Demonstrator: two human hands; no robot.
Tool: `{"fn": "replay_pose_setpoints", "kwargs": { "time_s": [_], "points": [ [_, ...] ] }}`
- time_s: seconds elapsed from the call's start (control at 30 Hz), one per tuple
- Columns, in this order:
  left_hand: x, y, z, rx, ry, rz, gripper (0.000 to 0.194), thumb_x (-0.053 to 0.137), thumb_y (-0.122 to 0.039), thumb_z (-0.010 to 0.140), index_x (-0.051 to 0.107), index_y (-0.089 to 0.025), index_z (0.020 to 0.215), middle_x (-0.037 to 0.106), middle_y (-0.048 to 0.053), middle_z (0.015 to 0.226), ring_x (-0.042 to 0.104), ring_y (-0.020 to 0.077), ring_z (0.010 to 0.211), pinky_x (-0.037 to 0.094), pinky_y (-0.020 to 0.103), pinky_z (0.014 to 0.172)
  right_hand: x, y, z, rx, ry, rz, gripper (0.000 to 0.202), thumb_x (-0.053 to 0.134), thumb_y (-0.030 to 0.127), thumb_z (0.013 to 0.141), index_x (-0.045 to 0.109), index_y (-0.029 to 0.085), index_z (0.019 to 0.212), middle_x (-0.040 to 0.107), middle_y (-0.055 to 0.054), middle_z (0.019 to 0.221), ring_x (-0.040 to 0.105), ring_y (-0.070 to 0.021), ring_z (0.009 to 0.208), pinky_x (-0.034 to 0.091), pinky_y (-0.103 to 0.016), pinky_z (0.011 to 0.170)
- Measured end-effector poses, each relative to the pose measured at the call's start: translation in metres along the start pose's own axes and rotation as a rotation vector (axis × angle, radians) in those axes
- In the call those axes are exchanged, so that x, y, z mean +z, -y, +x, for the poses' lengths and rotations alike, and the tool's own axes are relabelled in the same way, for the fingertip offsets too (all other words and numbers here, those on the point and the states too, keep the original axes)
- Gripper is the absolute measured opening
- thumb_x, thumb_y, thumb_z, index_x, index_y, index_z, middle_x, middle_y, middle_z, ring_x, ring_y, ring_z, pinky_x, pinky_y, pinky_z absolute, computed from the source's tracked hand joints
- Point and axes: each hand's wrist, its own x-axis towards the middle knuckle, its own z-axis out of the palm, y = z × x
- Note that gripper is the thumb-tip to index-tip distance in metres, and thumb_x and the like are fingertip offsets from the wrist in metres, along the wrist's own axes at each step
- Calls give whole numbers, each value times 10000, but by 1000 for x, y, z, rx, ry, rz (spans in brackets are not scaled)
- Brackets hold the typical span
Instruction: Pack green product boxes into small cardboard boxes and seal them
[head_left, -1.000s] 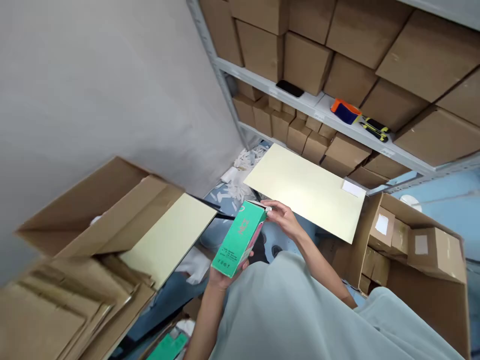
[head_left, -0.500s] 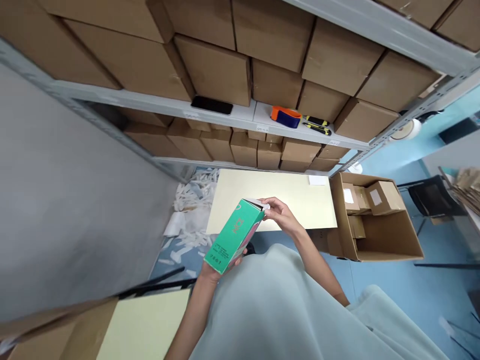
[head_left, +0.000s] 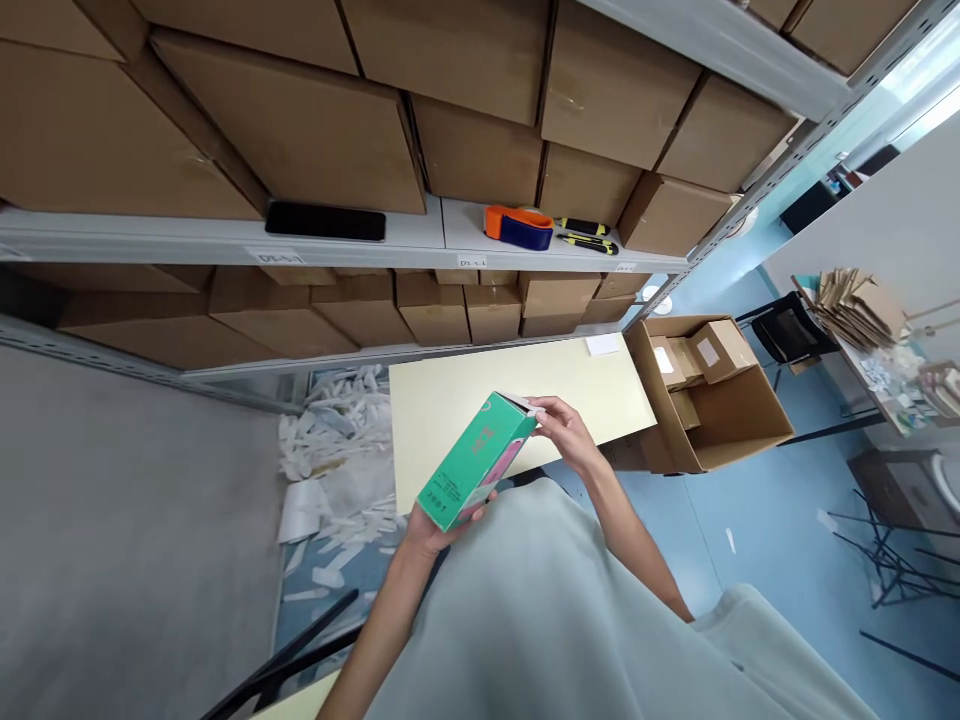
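Note:
A green box [head_left: 474, 462] with a pink and white side is held tilted above my lap. My left hand [head_left: 442, 528] is wrapped round its lower end from beneath. At the upper end, my right hand [head_left: 561, 428] pinches the white flap [head_left: 523, 404], which stands slightly raised with a dark gap under it. Whatever is inside the box is hidden. Behind the hands lies a pale yellow board [head_left: 465, 385] with a small white paper [head_left: 602, 344] on it.
Shelves of brown cartons [head_left: 480, 150] stand in front, holding a black phone [head_left: 325, 221], an orange and blue tape roll [head_left: 519, 228] and yellow-black cutters [head_left: 587, 243]. An open carton [head_left: 739, 420] with smaller boxes is at the right. White scraps [head_left: 337, 440] lie at the left.
The view has turned, so the shelf and board appear farther left and the right side of the room shows more. Both hands keep the same hold on the green box.

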Motion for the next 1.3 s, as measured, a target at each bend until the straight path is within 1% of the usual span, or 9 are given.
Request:
{"fn": "replay_pose_setpoints", "kwargs": {
  "time_s": [0.2,0.57,0.67,0.77,0.87,1.0,1.07,1.17,1.3],
  "points": [
    [13,-13,6,-14,78,45,473,732,-411,943,765,-177,1353,834,167,1060,766,289,820,589,342,663,-1,7,27,-81,126,-18,549,997,680,823,857,306,1201,628,-122,1726,605,-336,1589,497,-506,1284],
    [60,-30,20,-7,64,41,754,867,-464,872,695,-192,1554,846,188,1074,736,255,727,515,282,559,35,46,67,-191,256,-170,714,958,694,866,770,351,1464,586,-114,1724,589,-334,1574,553,-476,1235],
    [70,-33,30,13,-21,176,657,905,-441,868,766,-180,1455,854,198,1208,798,286,842,602,332,675,35,45,75,-208,238,-221,673,923,712,893,772,336,1431,578,-123,1676,611,-325,1519,603,-429,1151],
    [75,-39,36,150,-216,309,530,943,-467,874,824,-153,1284,864,151,1190,815,335,1010,635,377,808,27,35,82,-206,159,-273,663,898,741,892,753,335,1396,574,-114,1626,670,-290,1377,631,-397,1086],
    [75,-46,37,384,-378,375,608,996,-561,827,814,-178,1262,855,98,1226,791,289,1089,615,316,839,17,24,88,-185,89,-290,701,866,781,885,716,323,1394,608,-114,1552,689,-272,1263,640,-395,1037],
    [78,-54,28,565,-415,425,748,936,-757,823,791,-214,1316,809,144,1361,762,280,1194,611,292,881,7,17,92,-157,73,-302,720,847,795,883,706,314,1401,615,-114,1559,687,-274,1253,646,-394,1021],
    [84,-55,22,572,-373,502,768,990,-708,778,793,-223,1340,763,170,1464,730,326,1303,614,312,938,6,16,91,-158,67,-321,696,851,784,890,722,322,1394,602,-110,1576,682,-274,1276,651,-392,1040],
    [93,-52,19,587,-340,637,766,1114,-464,660,801,-233,1320,731,162,1512,665,372,1434,579,371,1125,7,17,88,-170,87,-354,665,845,777,911,741,332,1393,596,-107,1562,686,-269,1286,654,-392,1066],
    [97,-38,21,599,-356,630,711,1121,-369,633,794,-243,1252,762,130,1434,683,364,1391,564,445,1200,5,17,80,-181,143,-402,599,808,774,954,766,326,1349,574,-114,1598,662,-280,1402,623,-409,1139]
  ]
}}
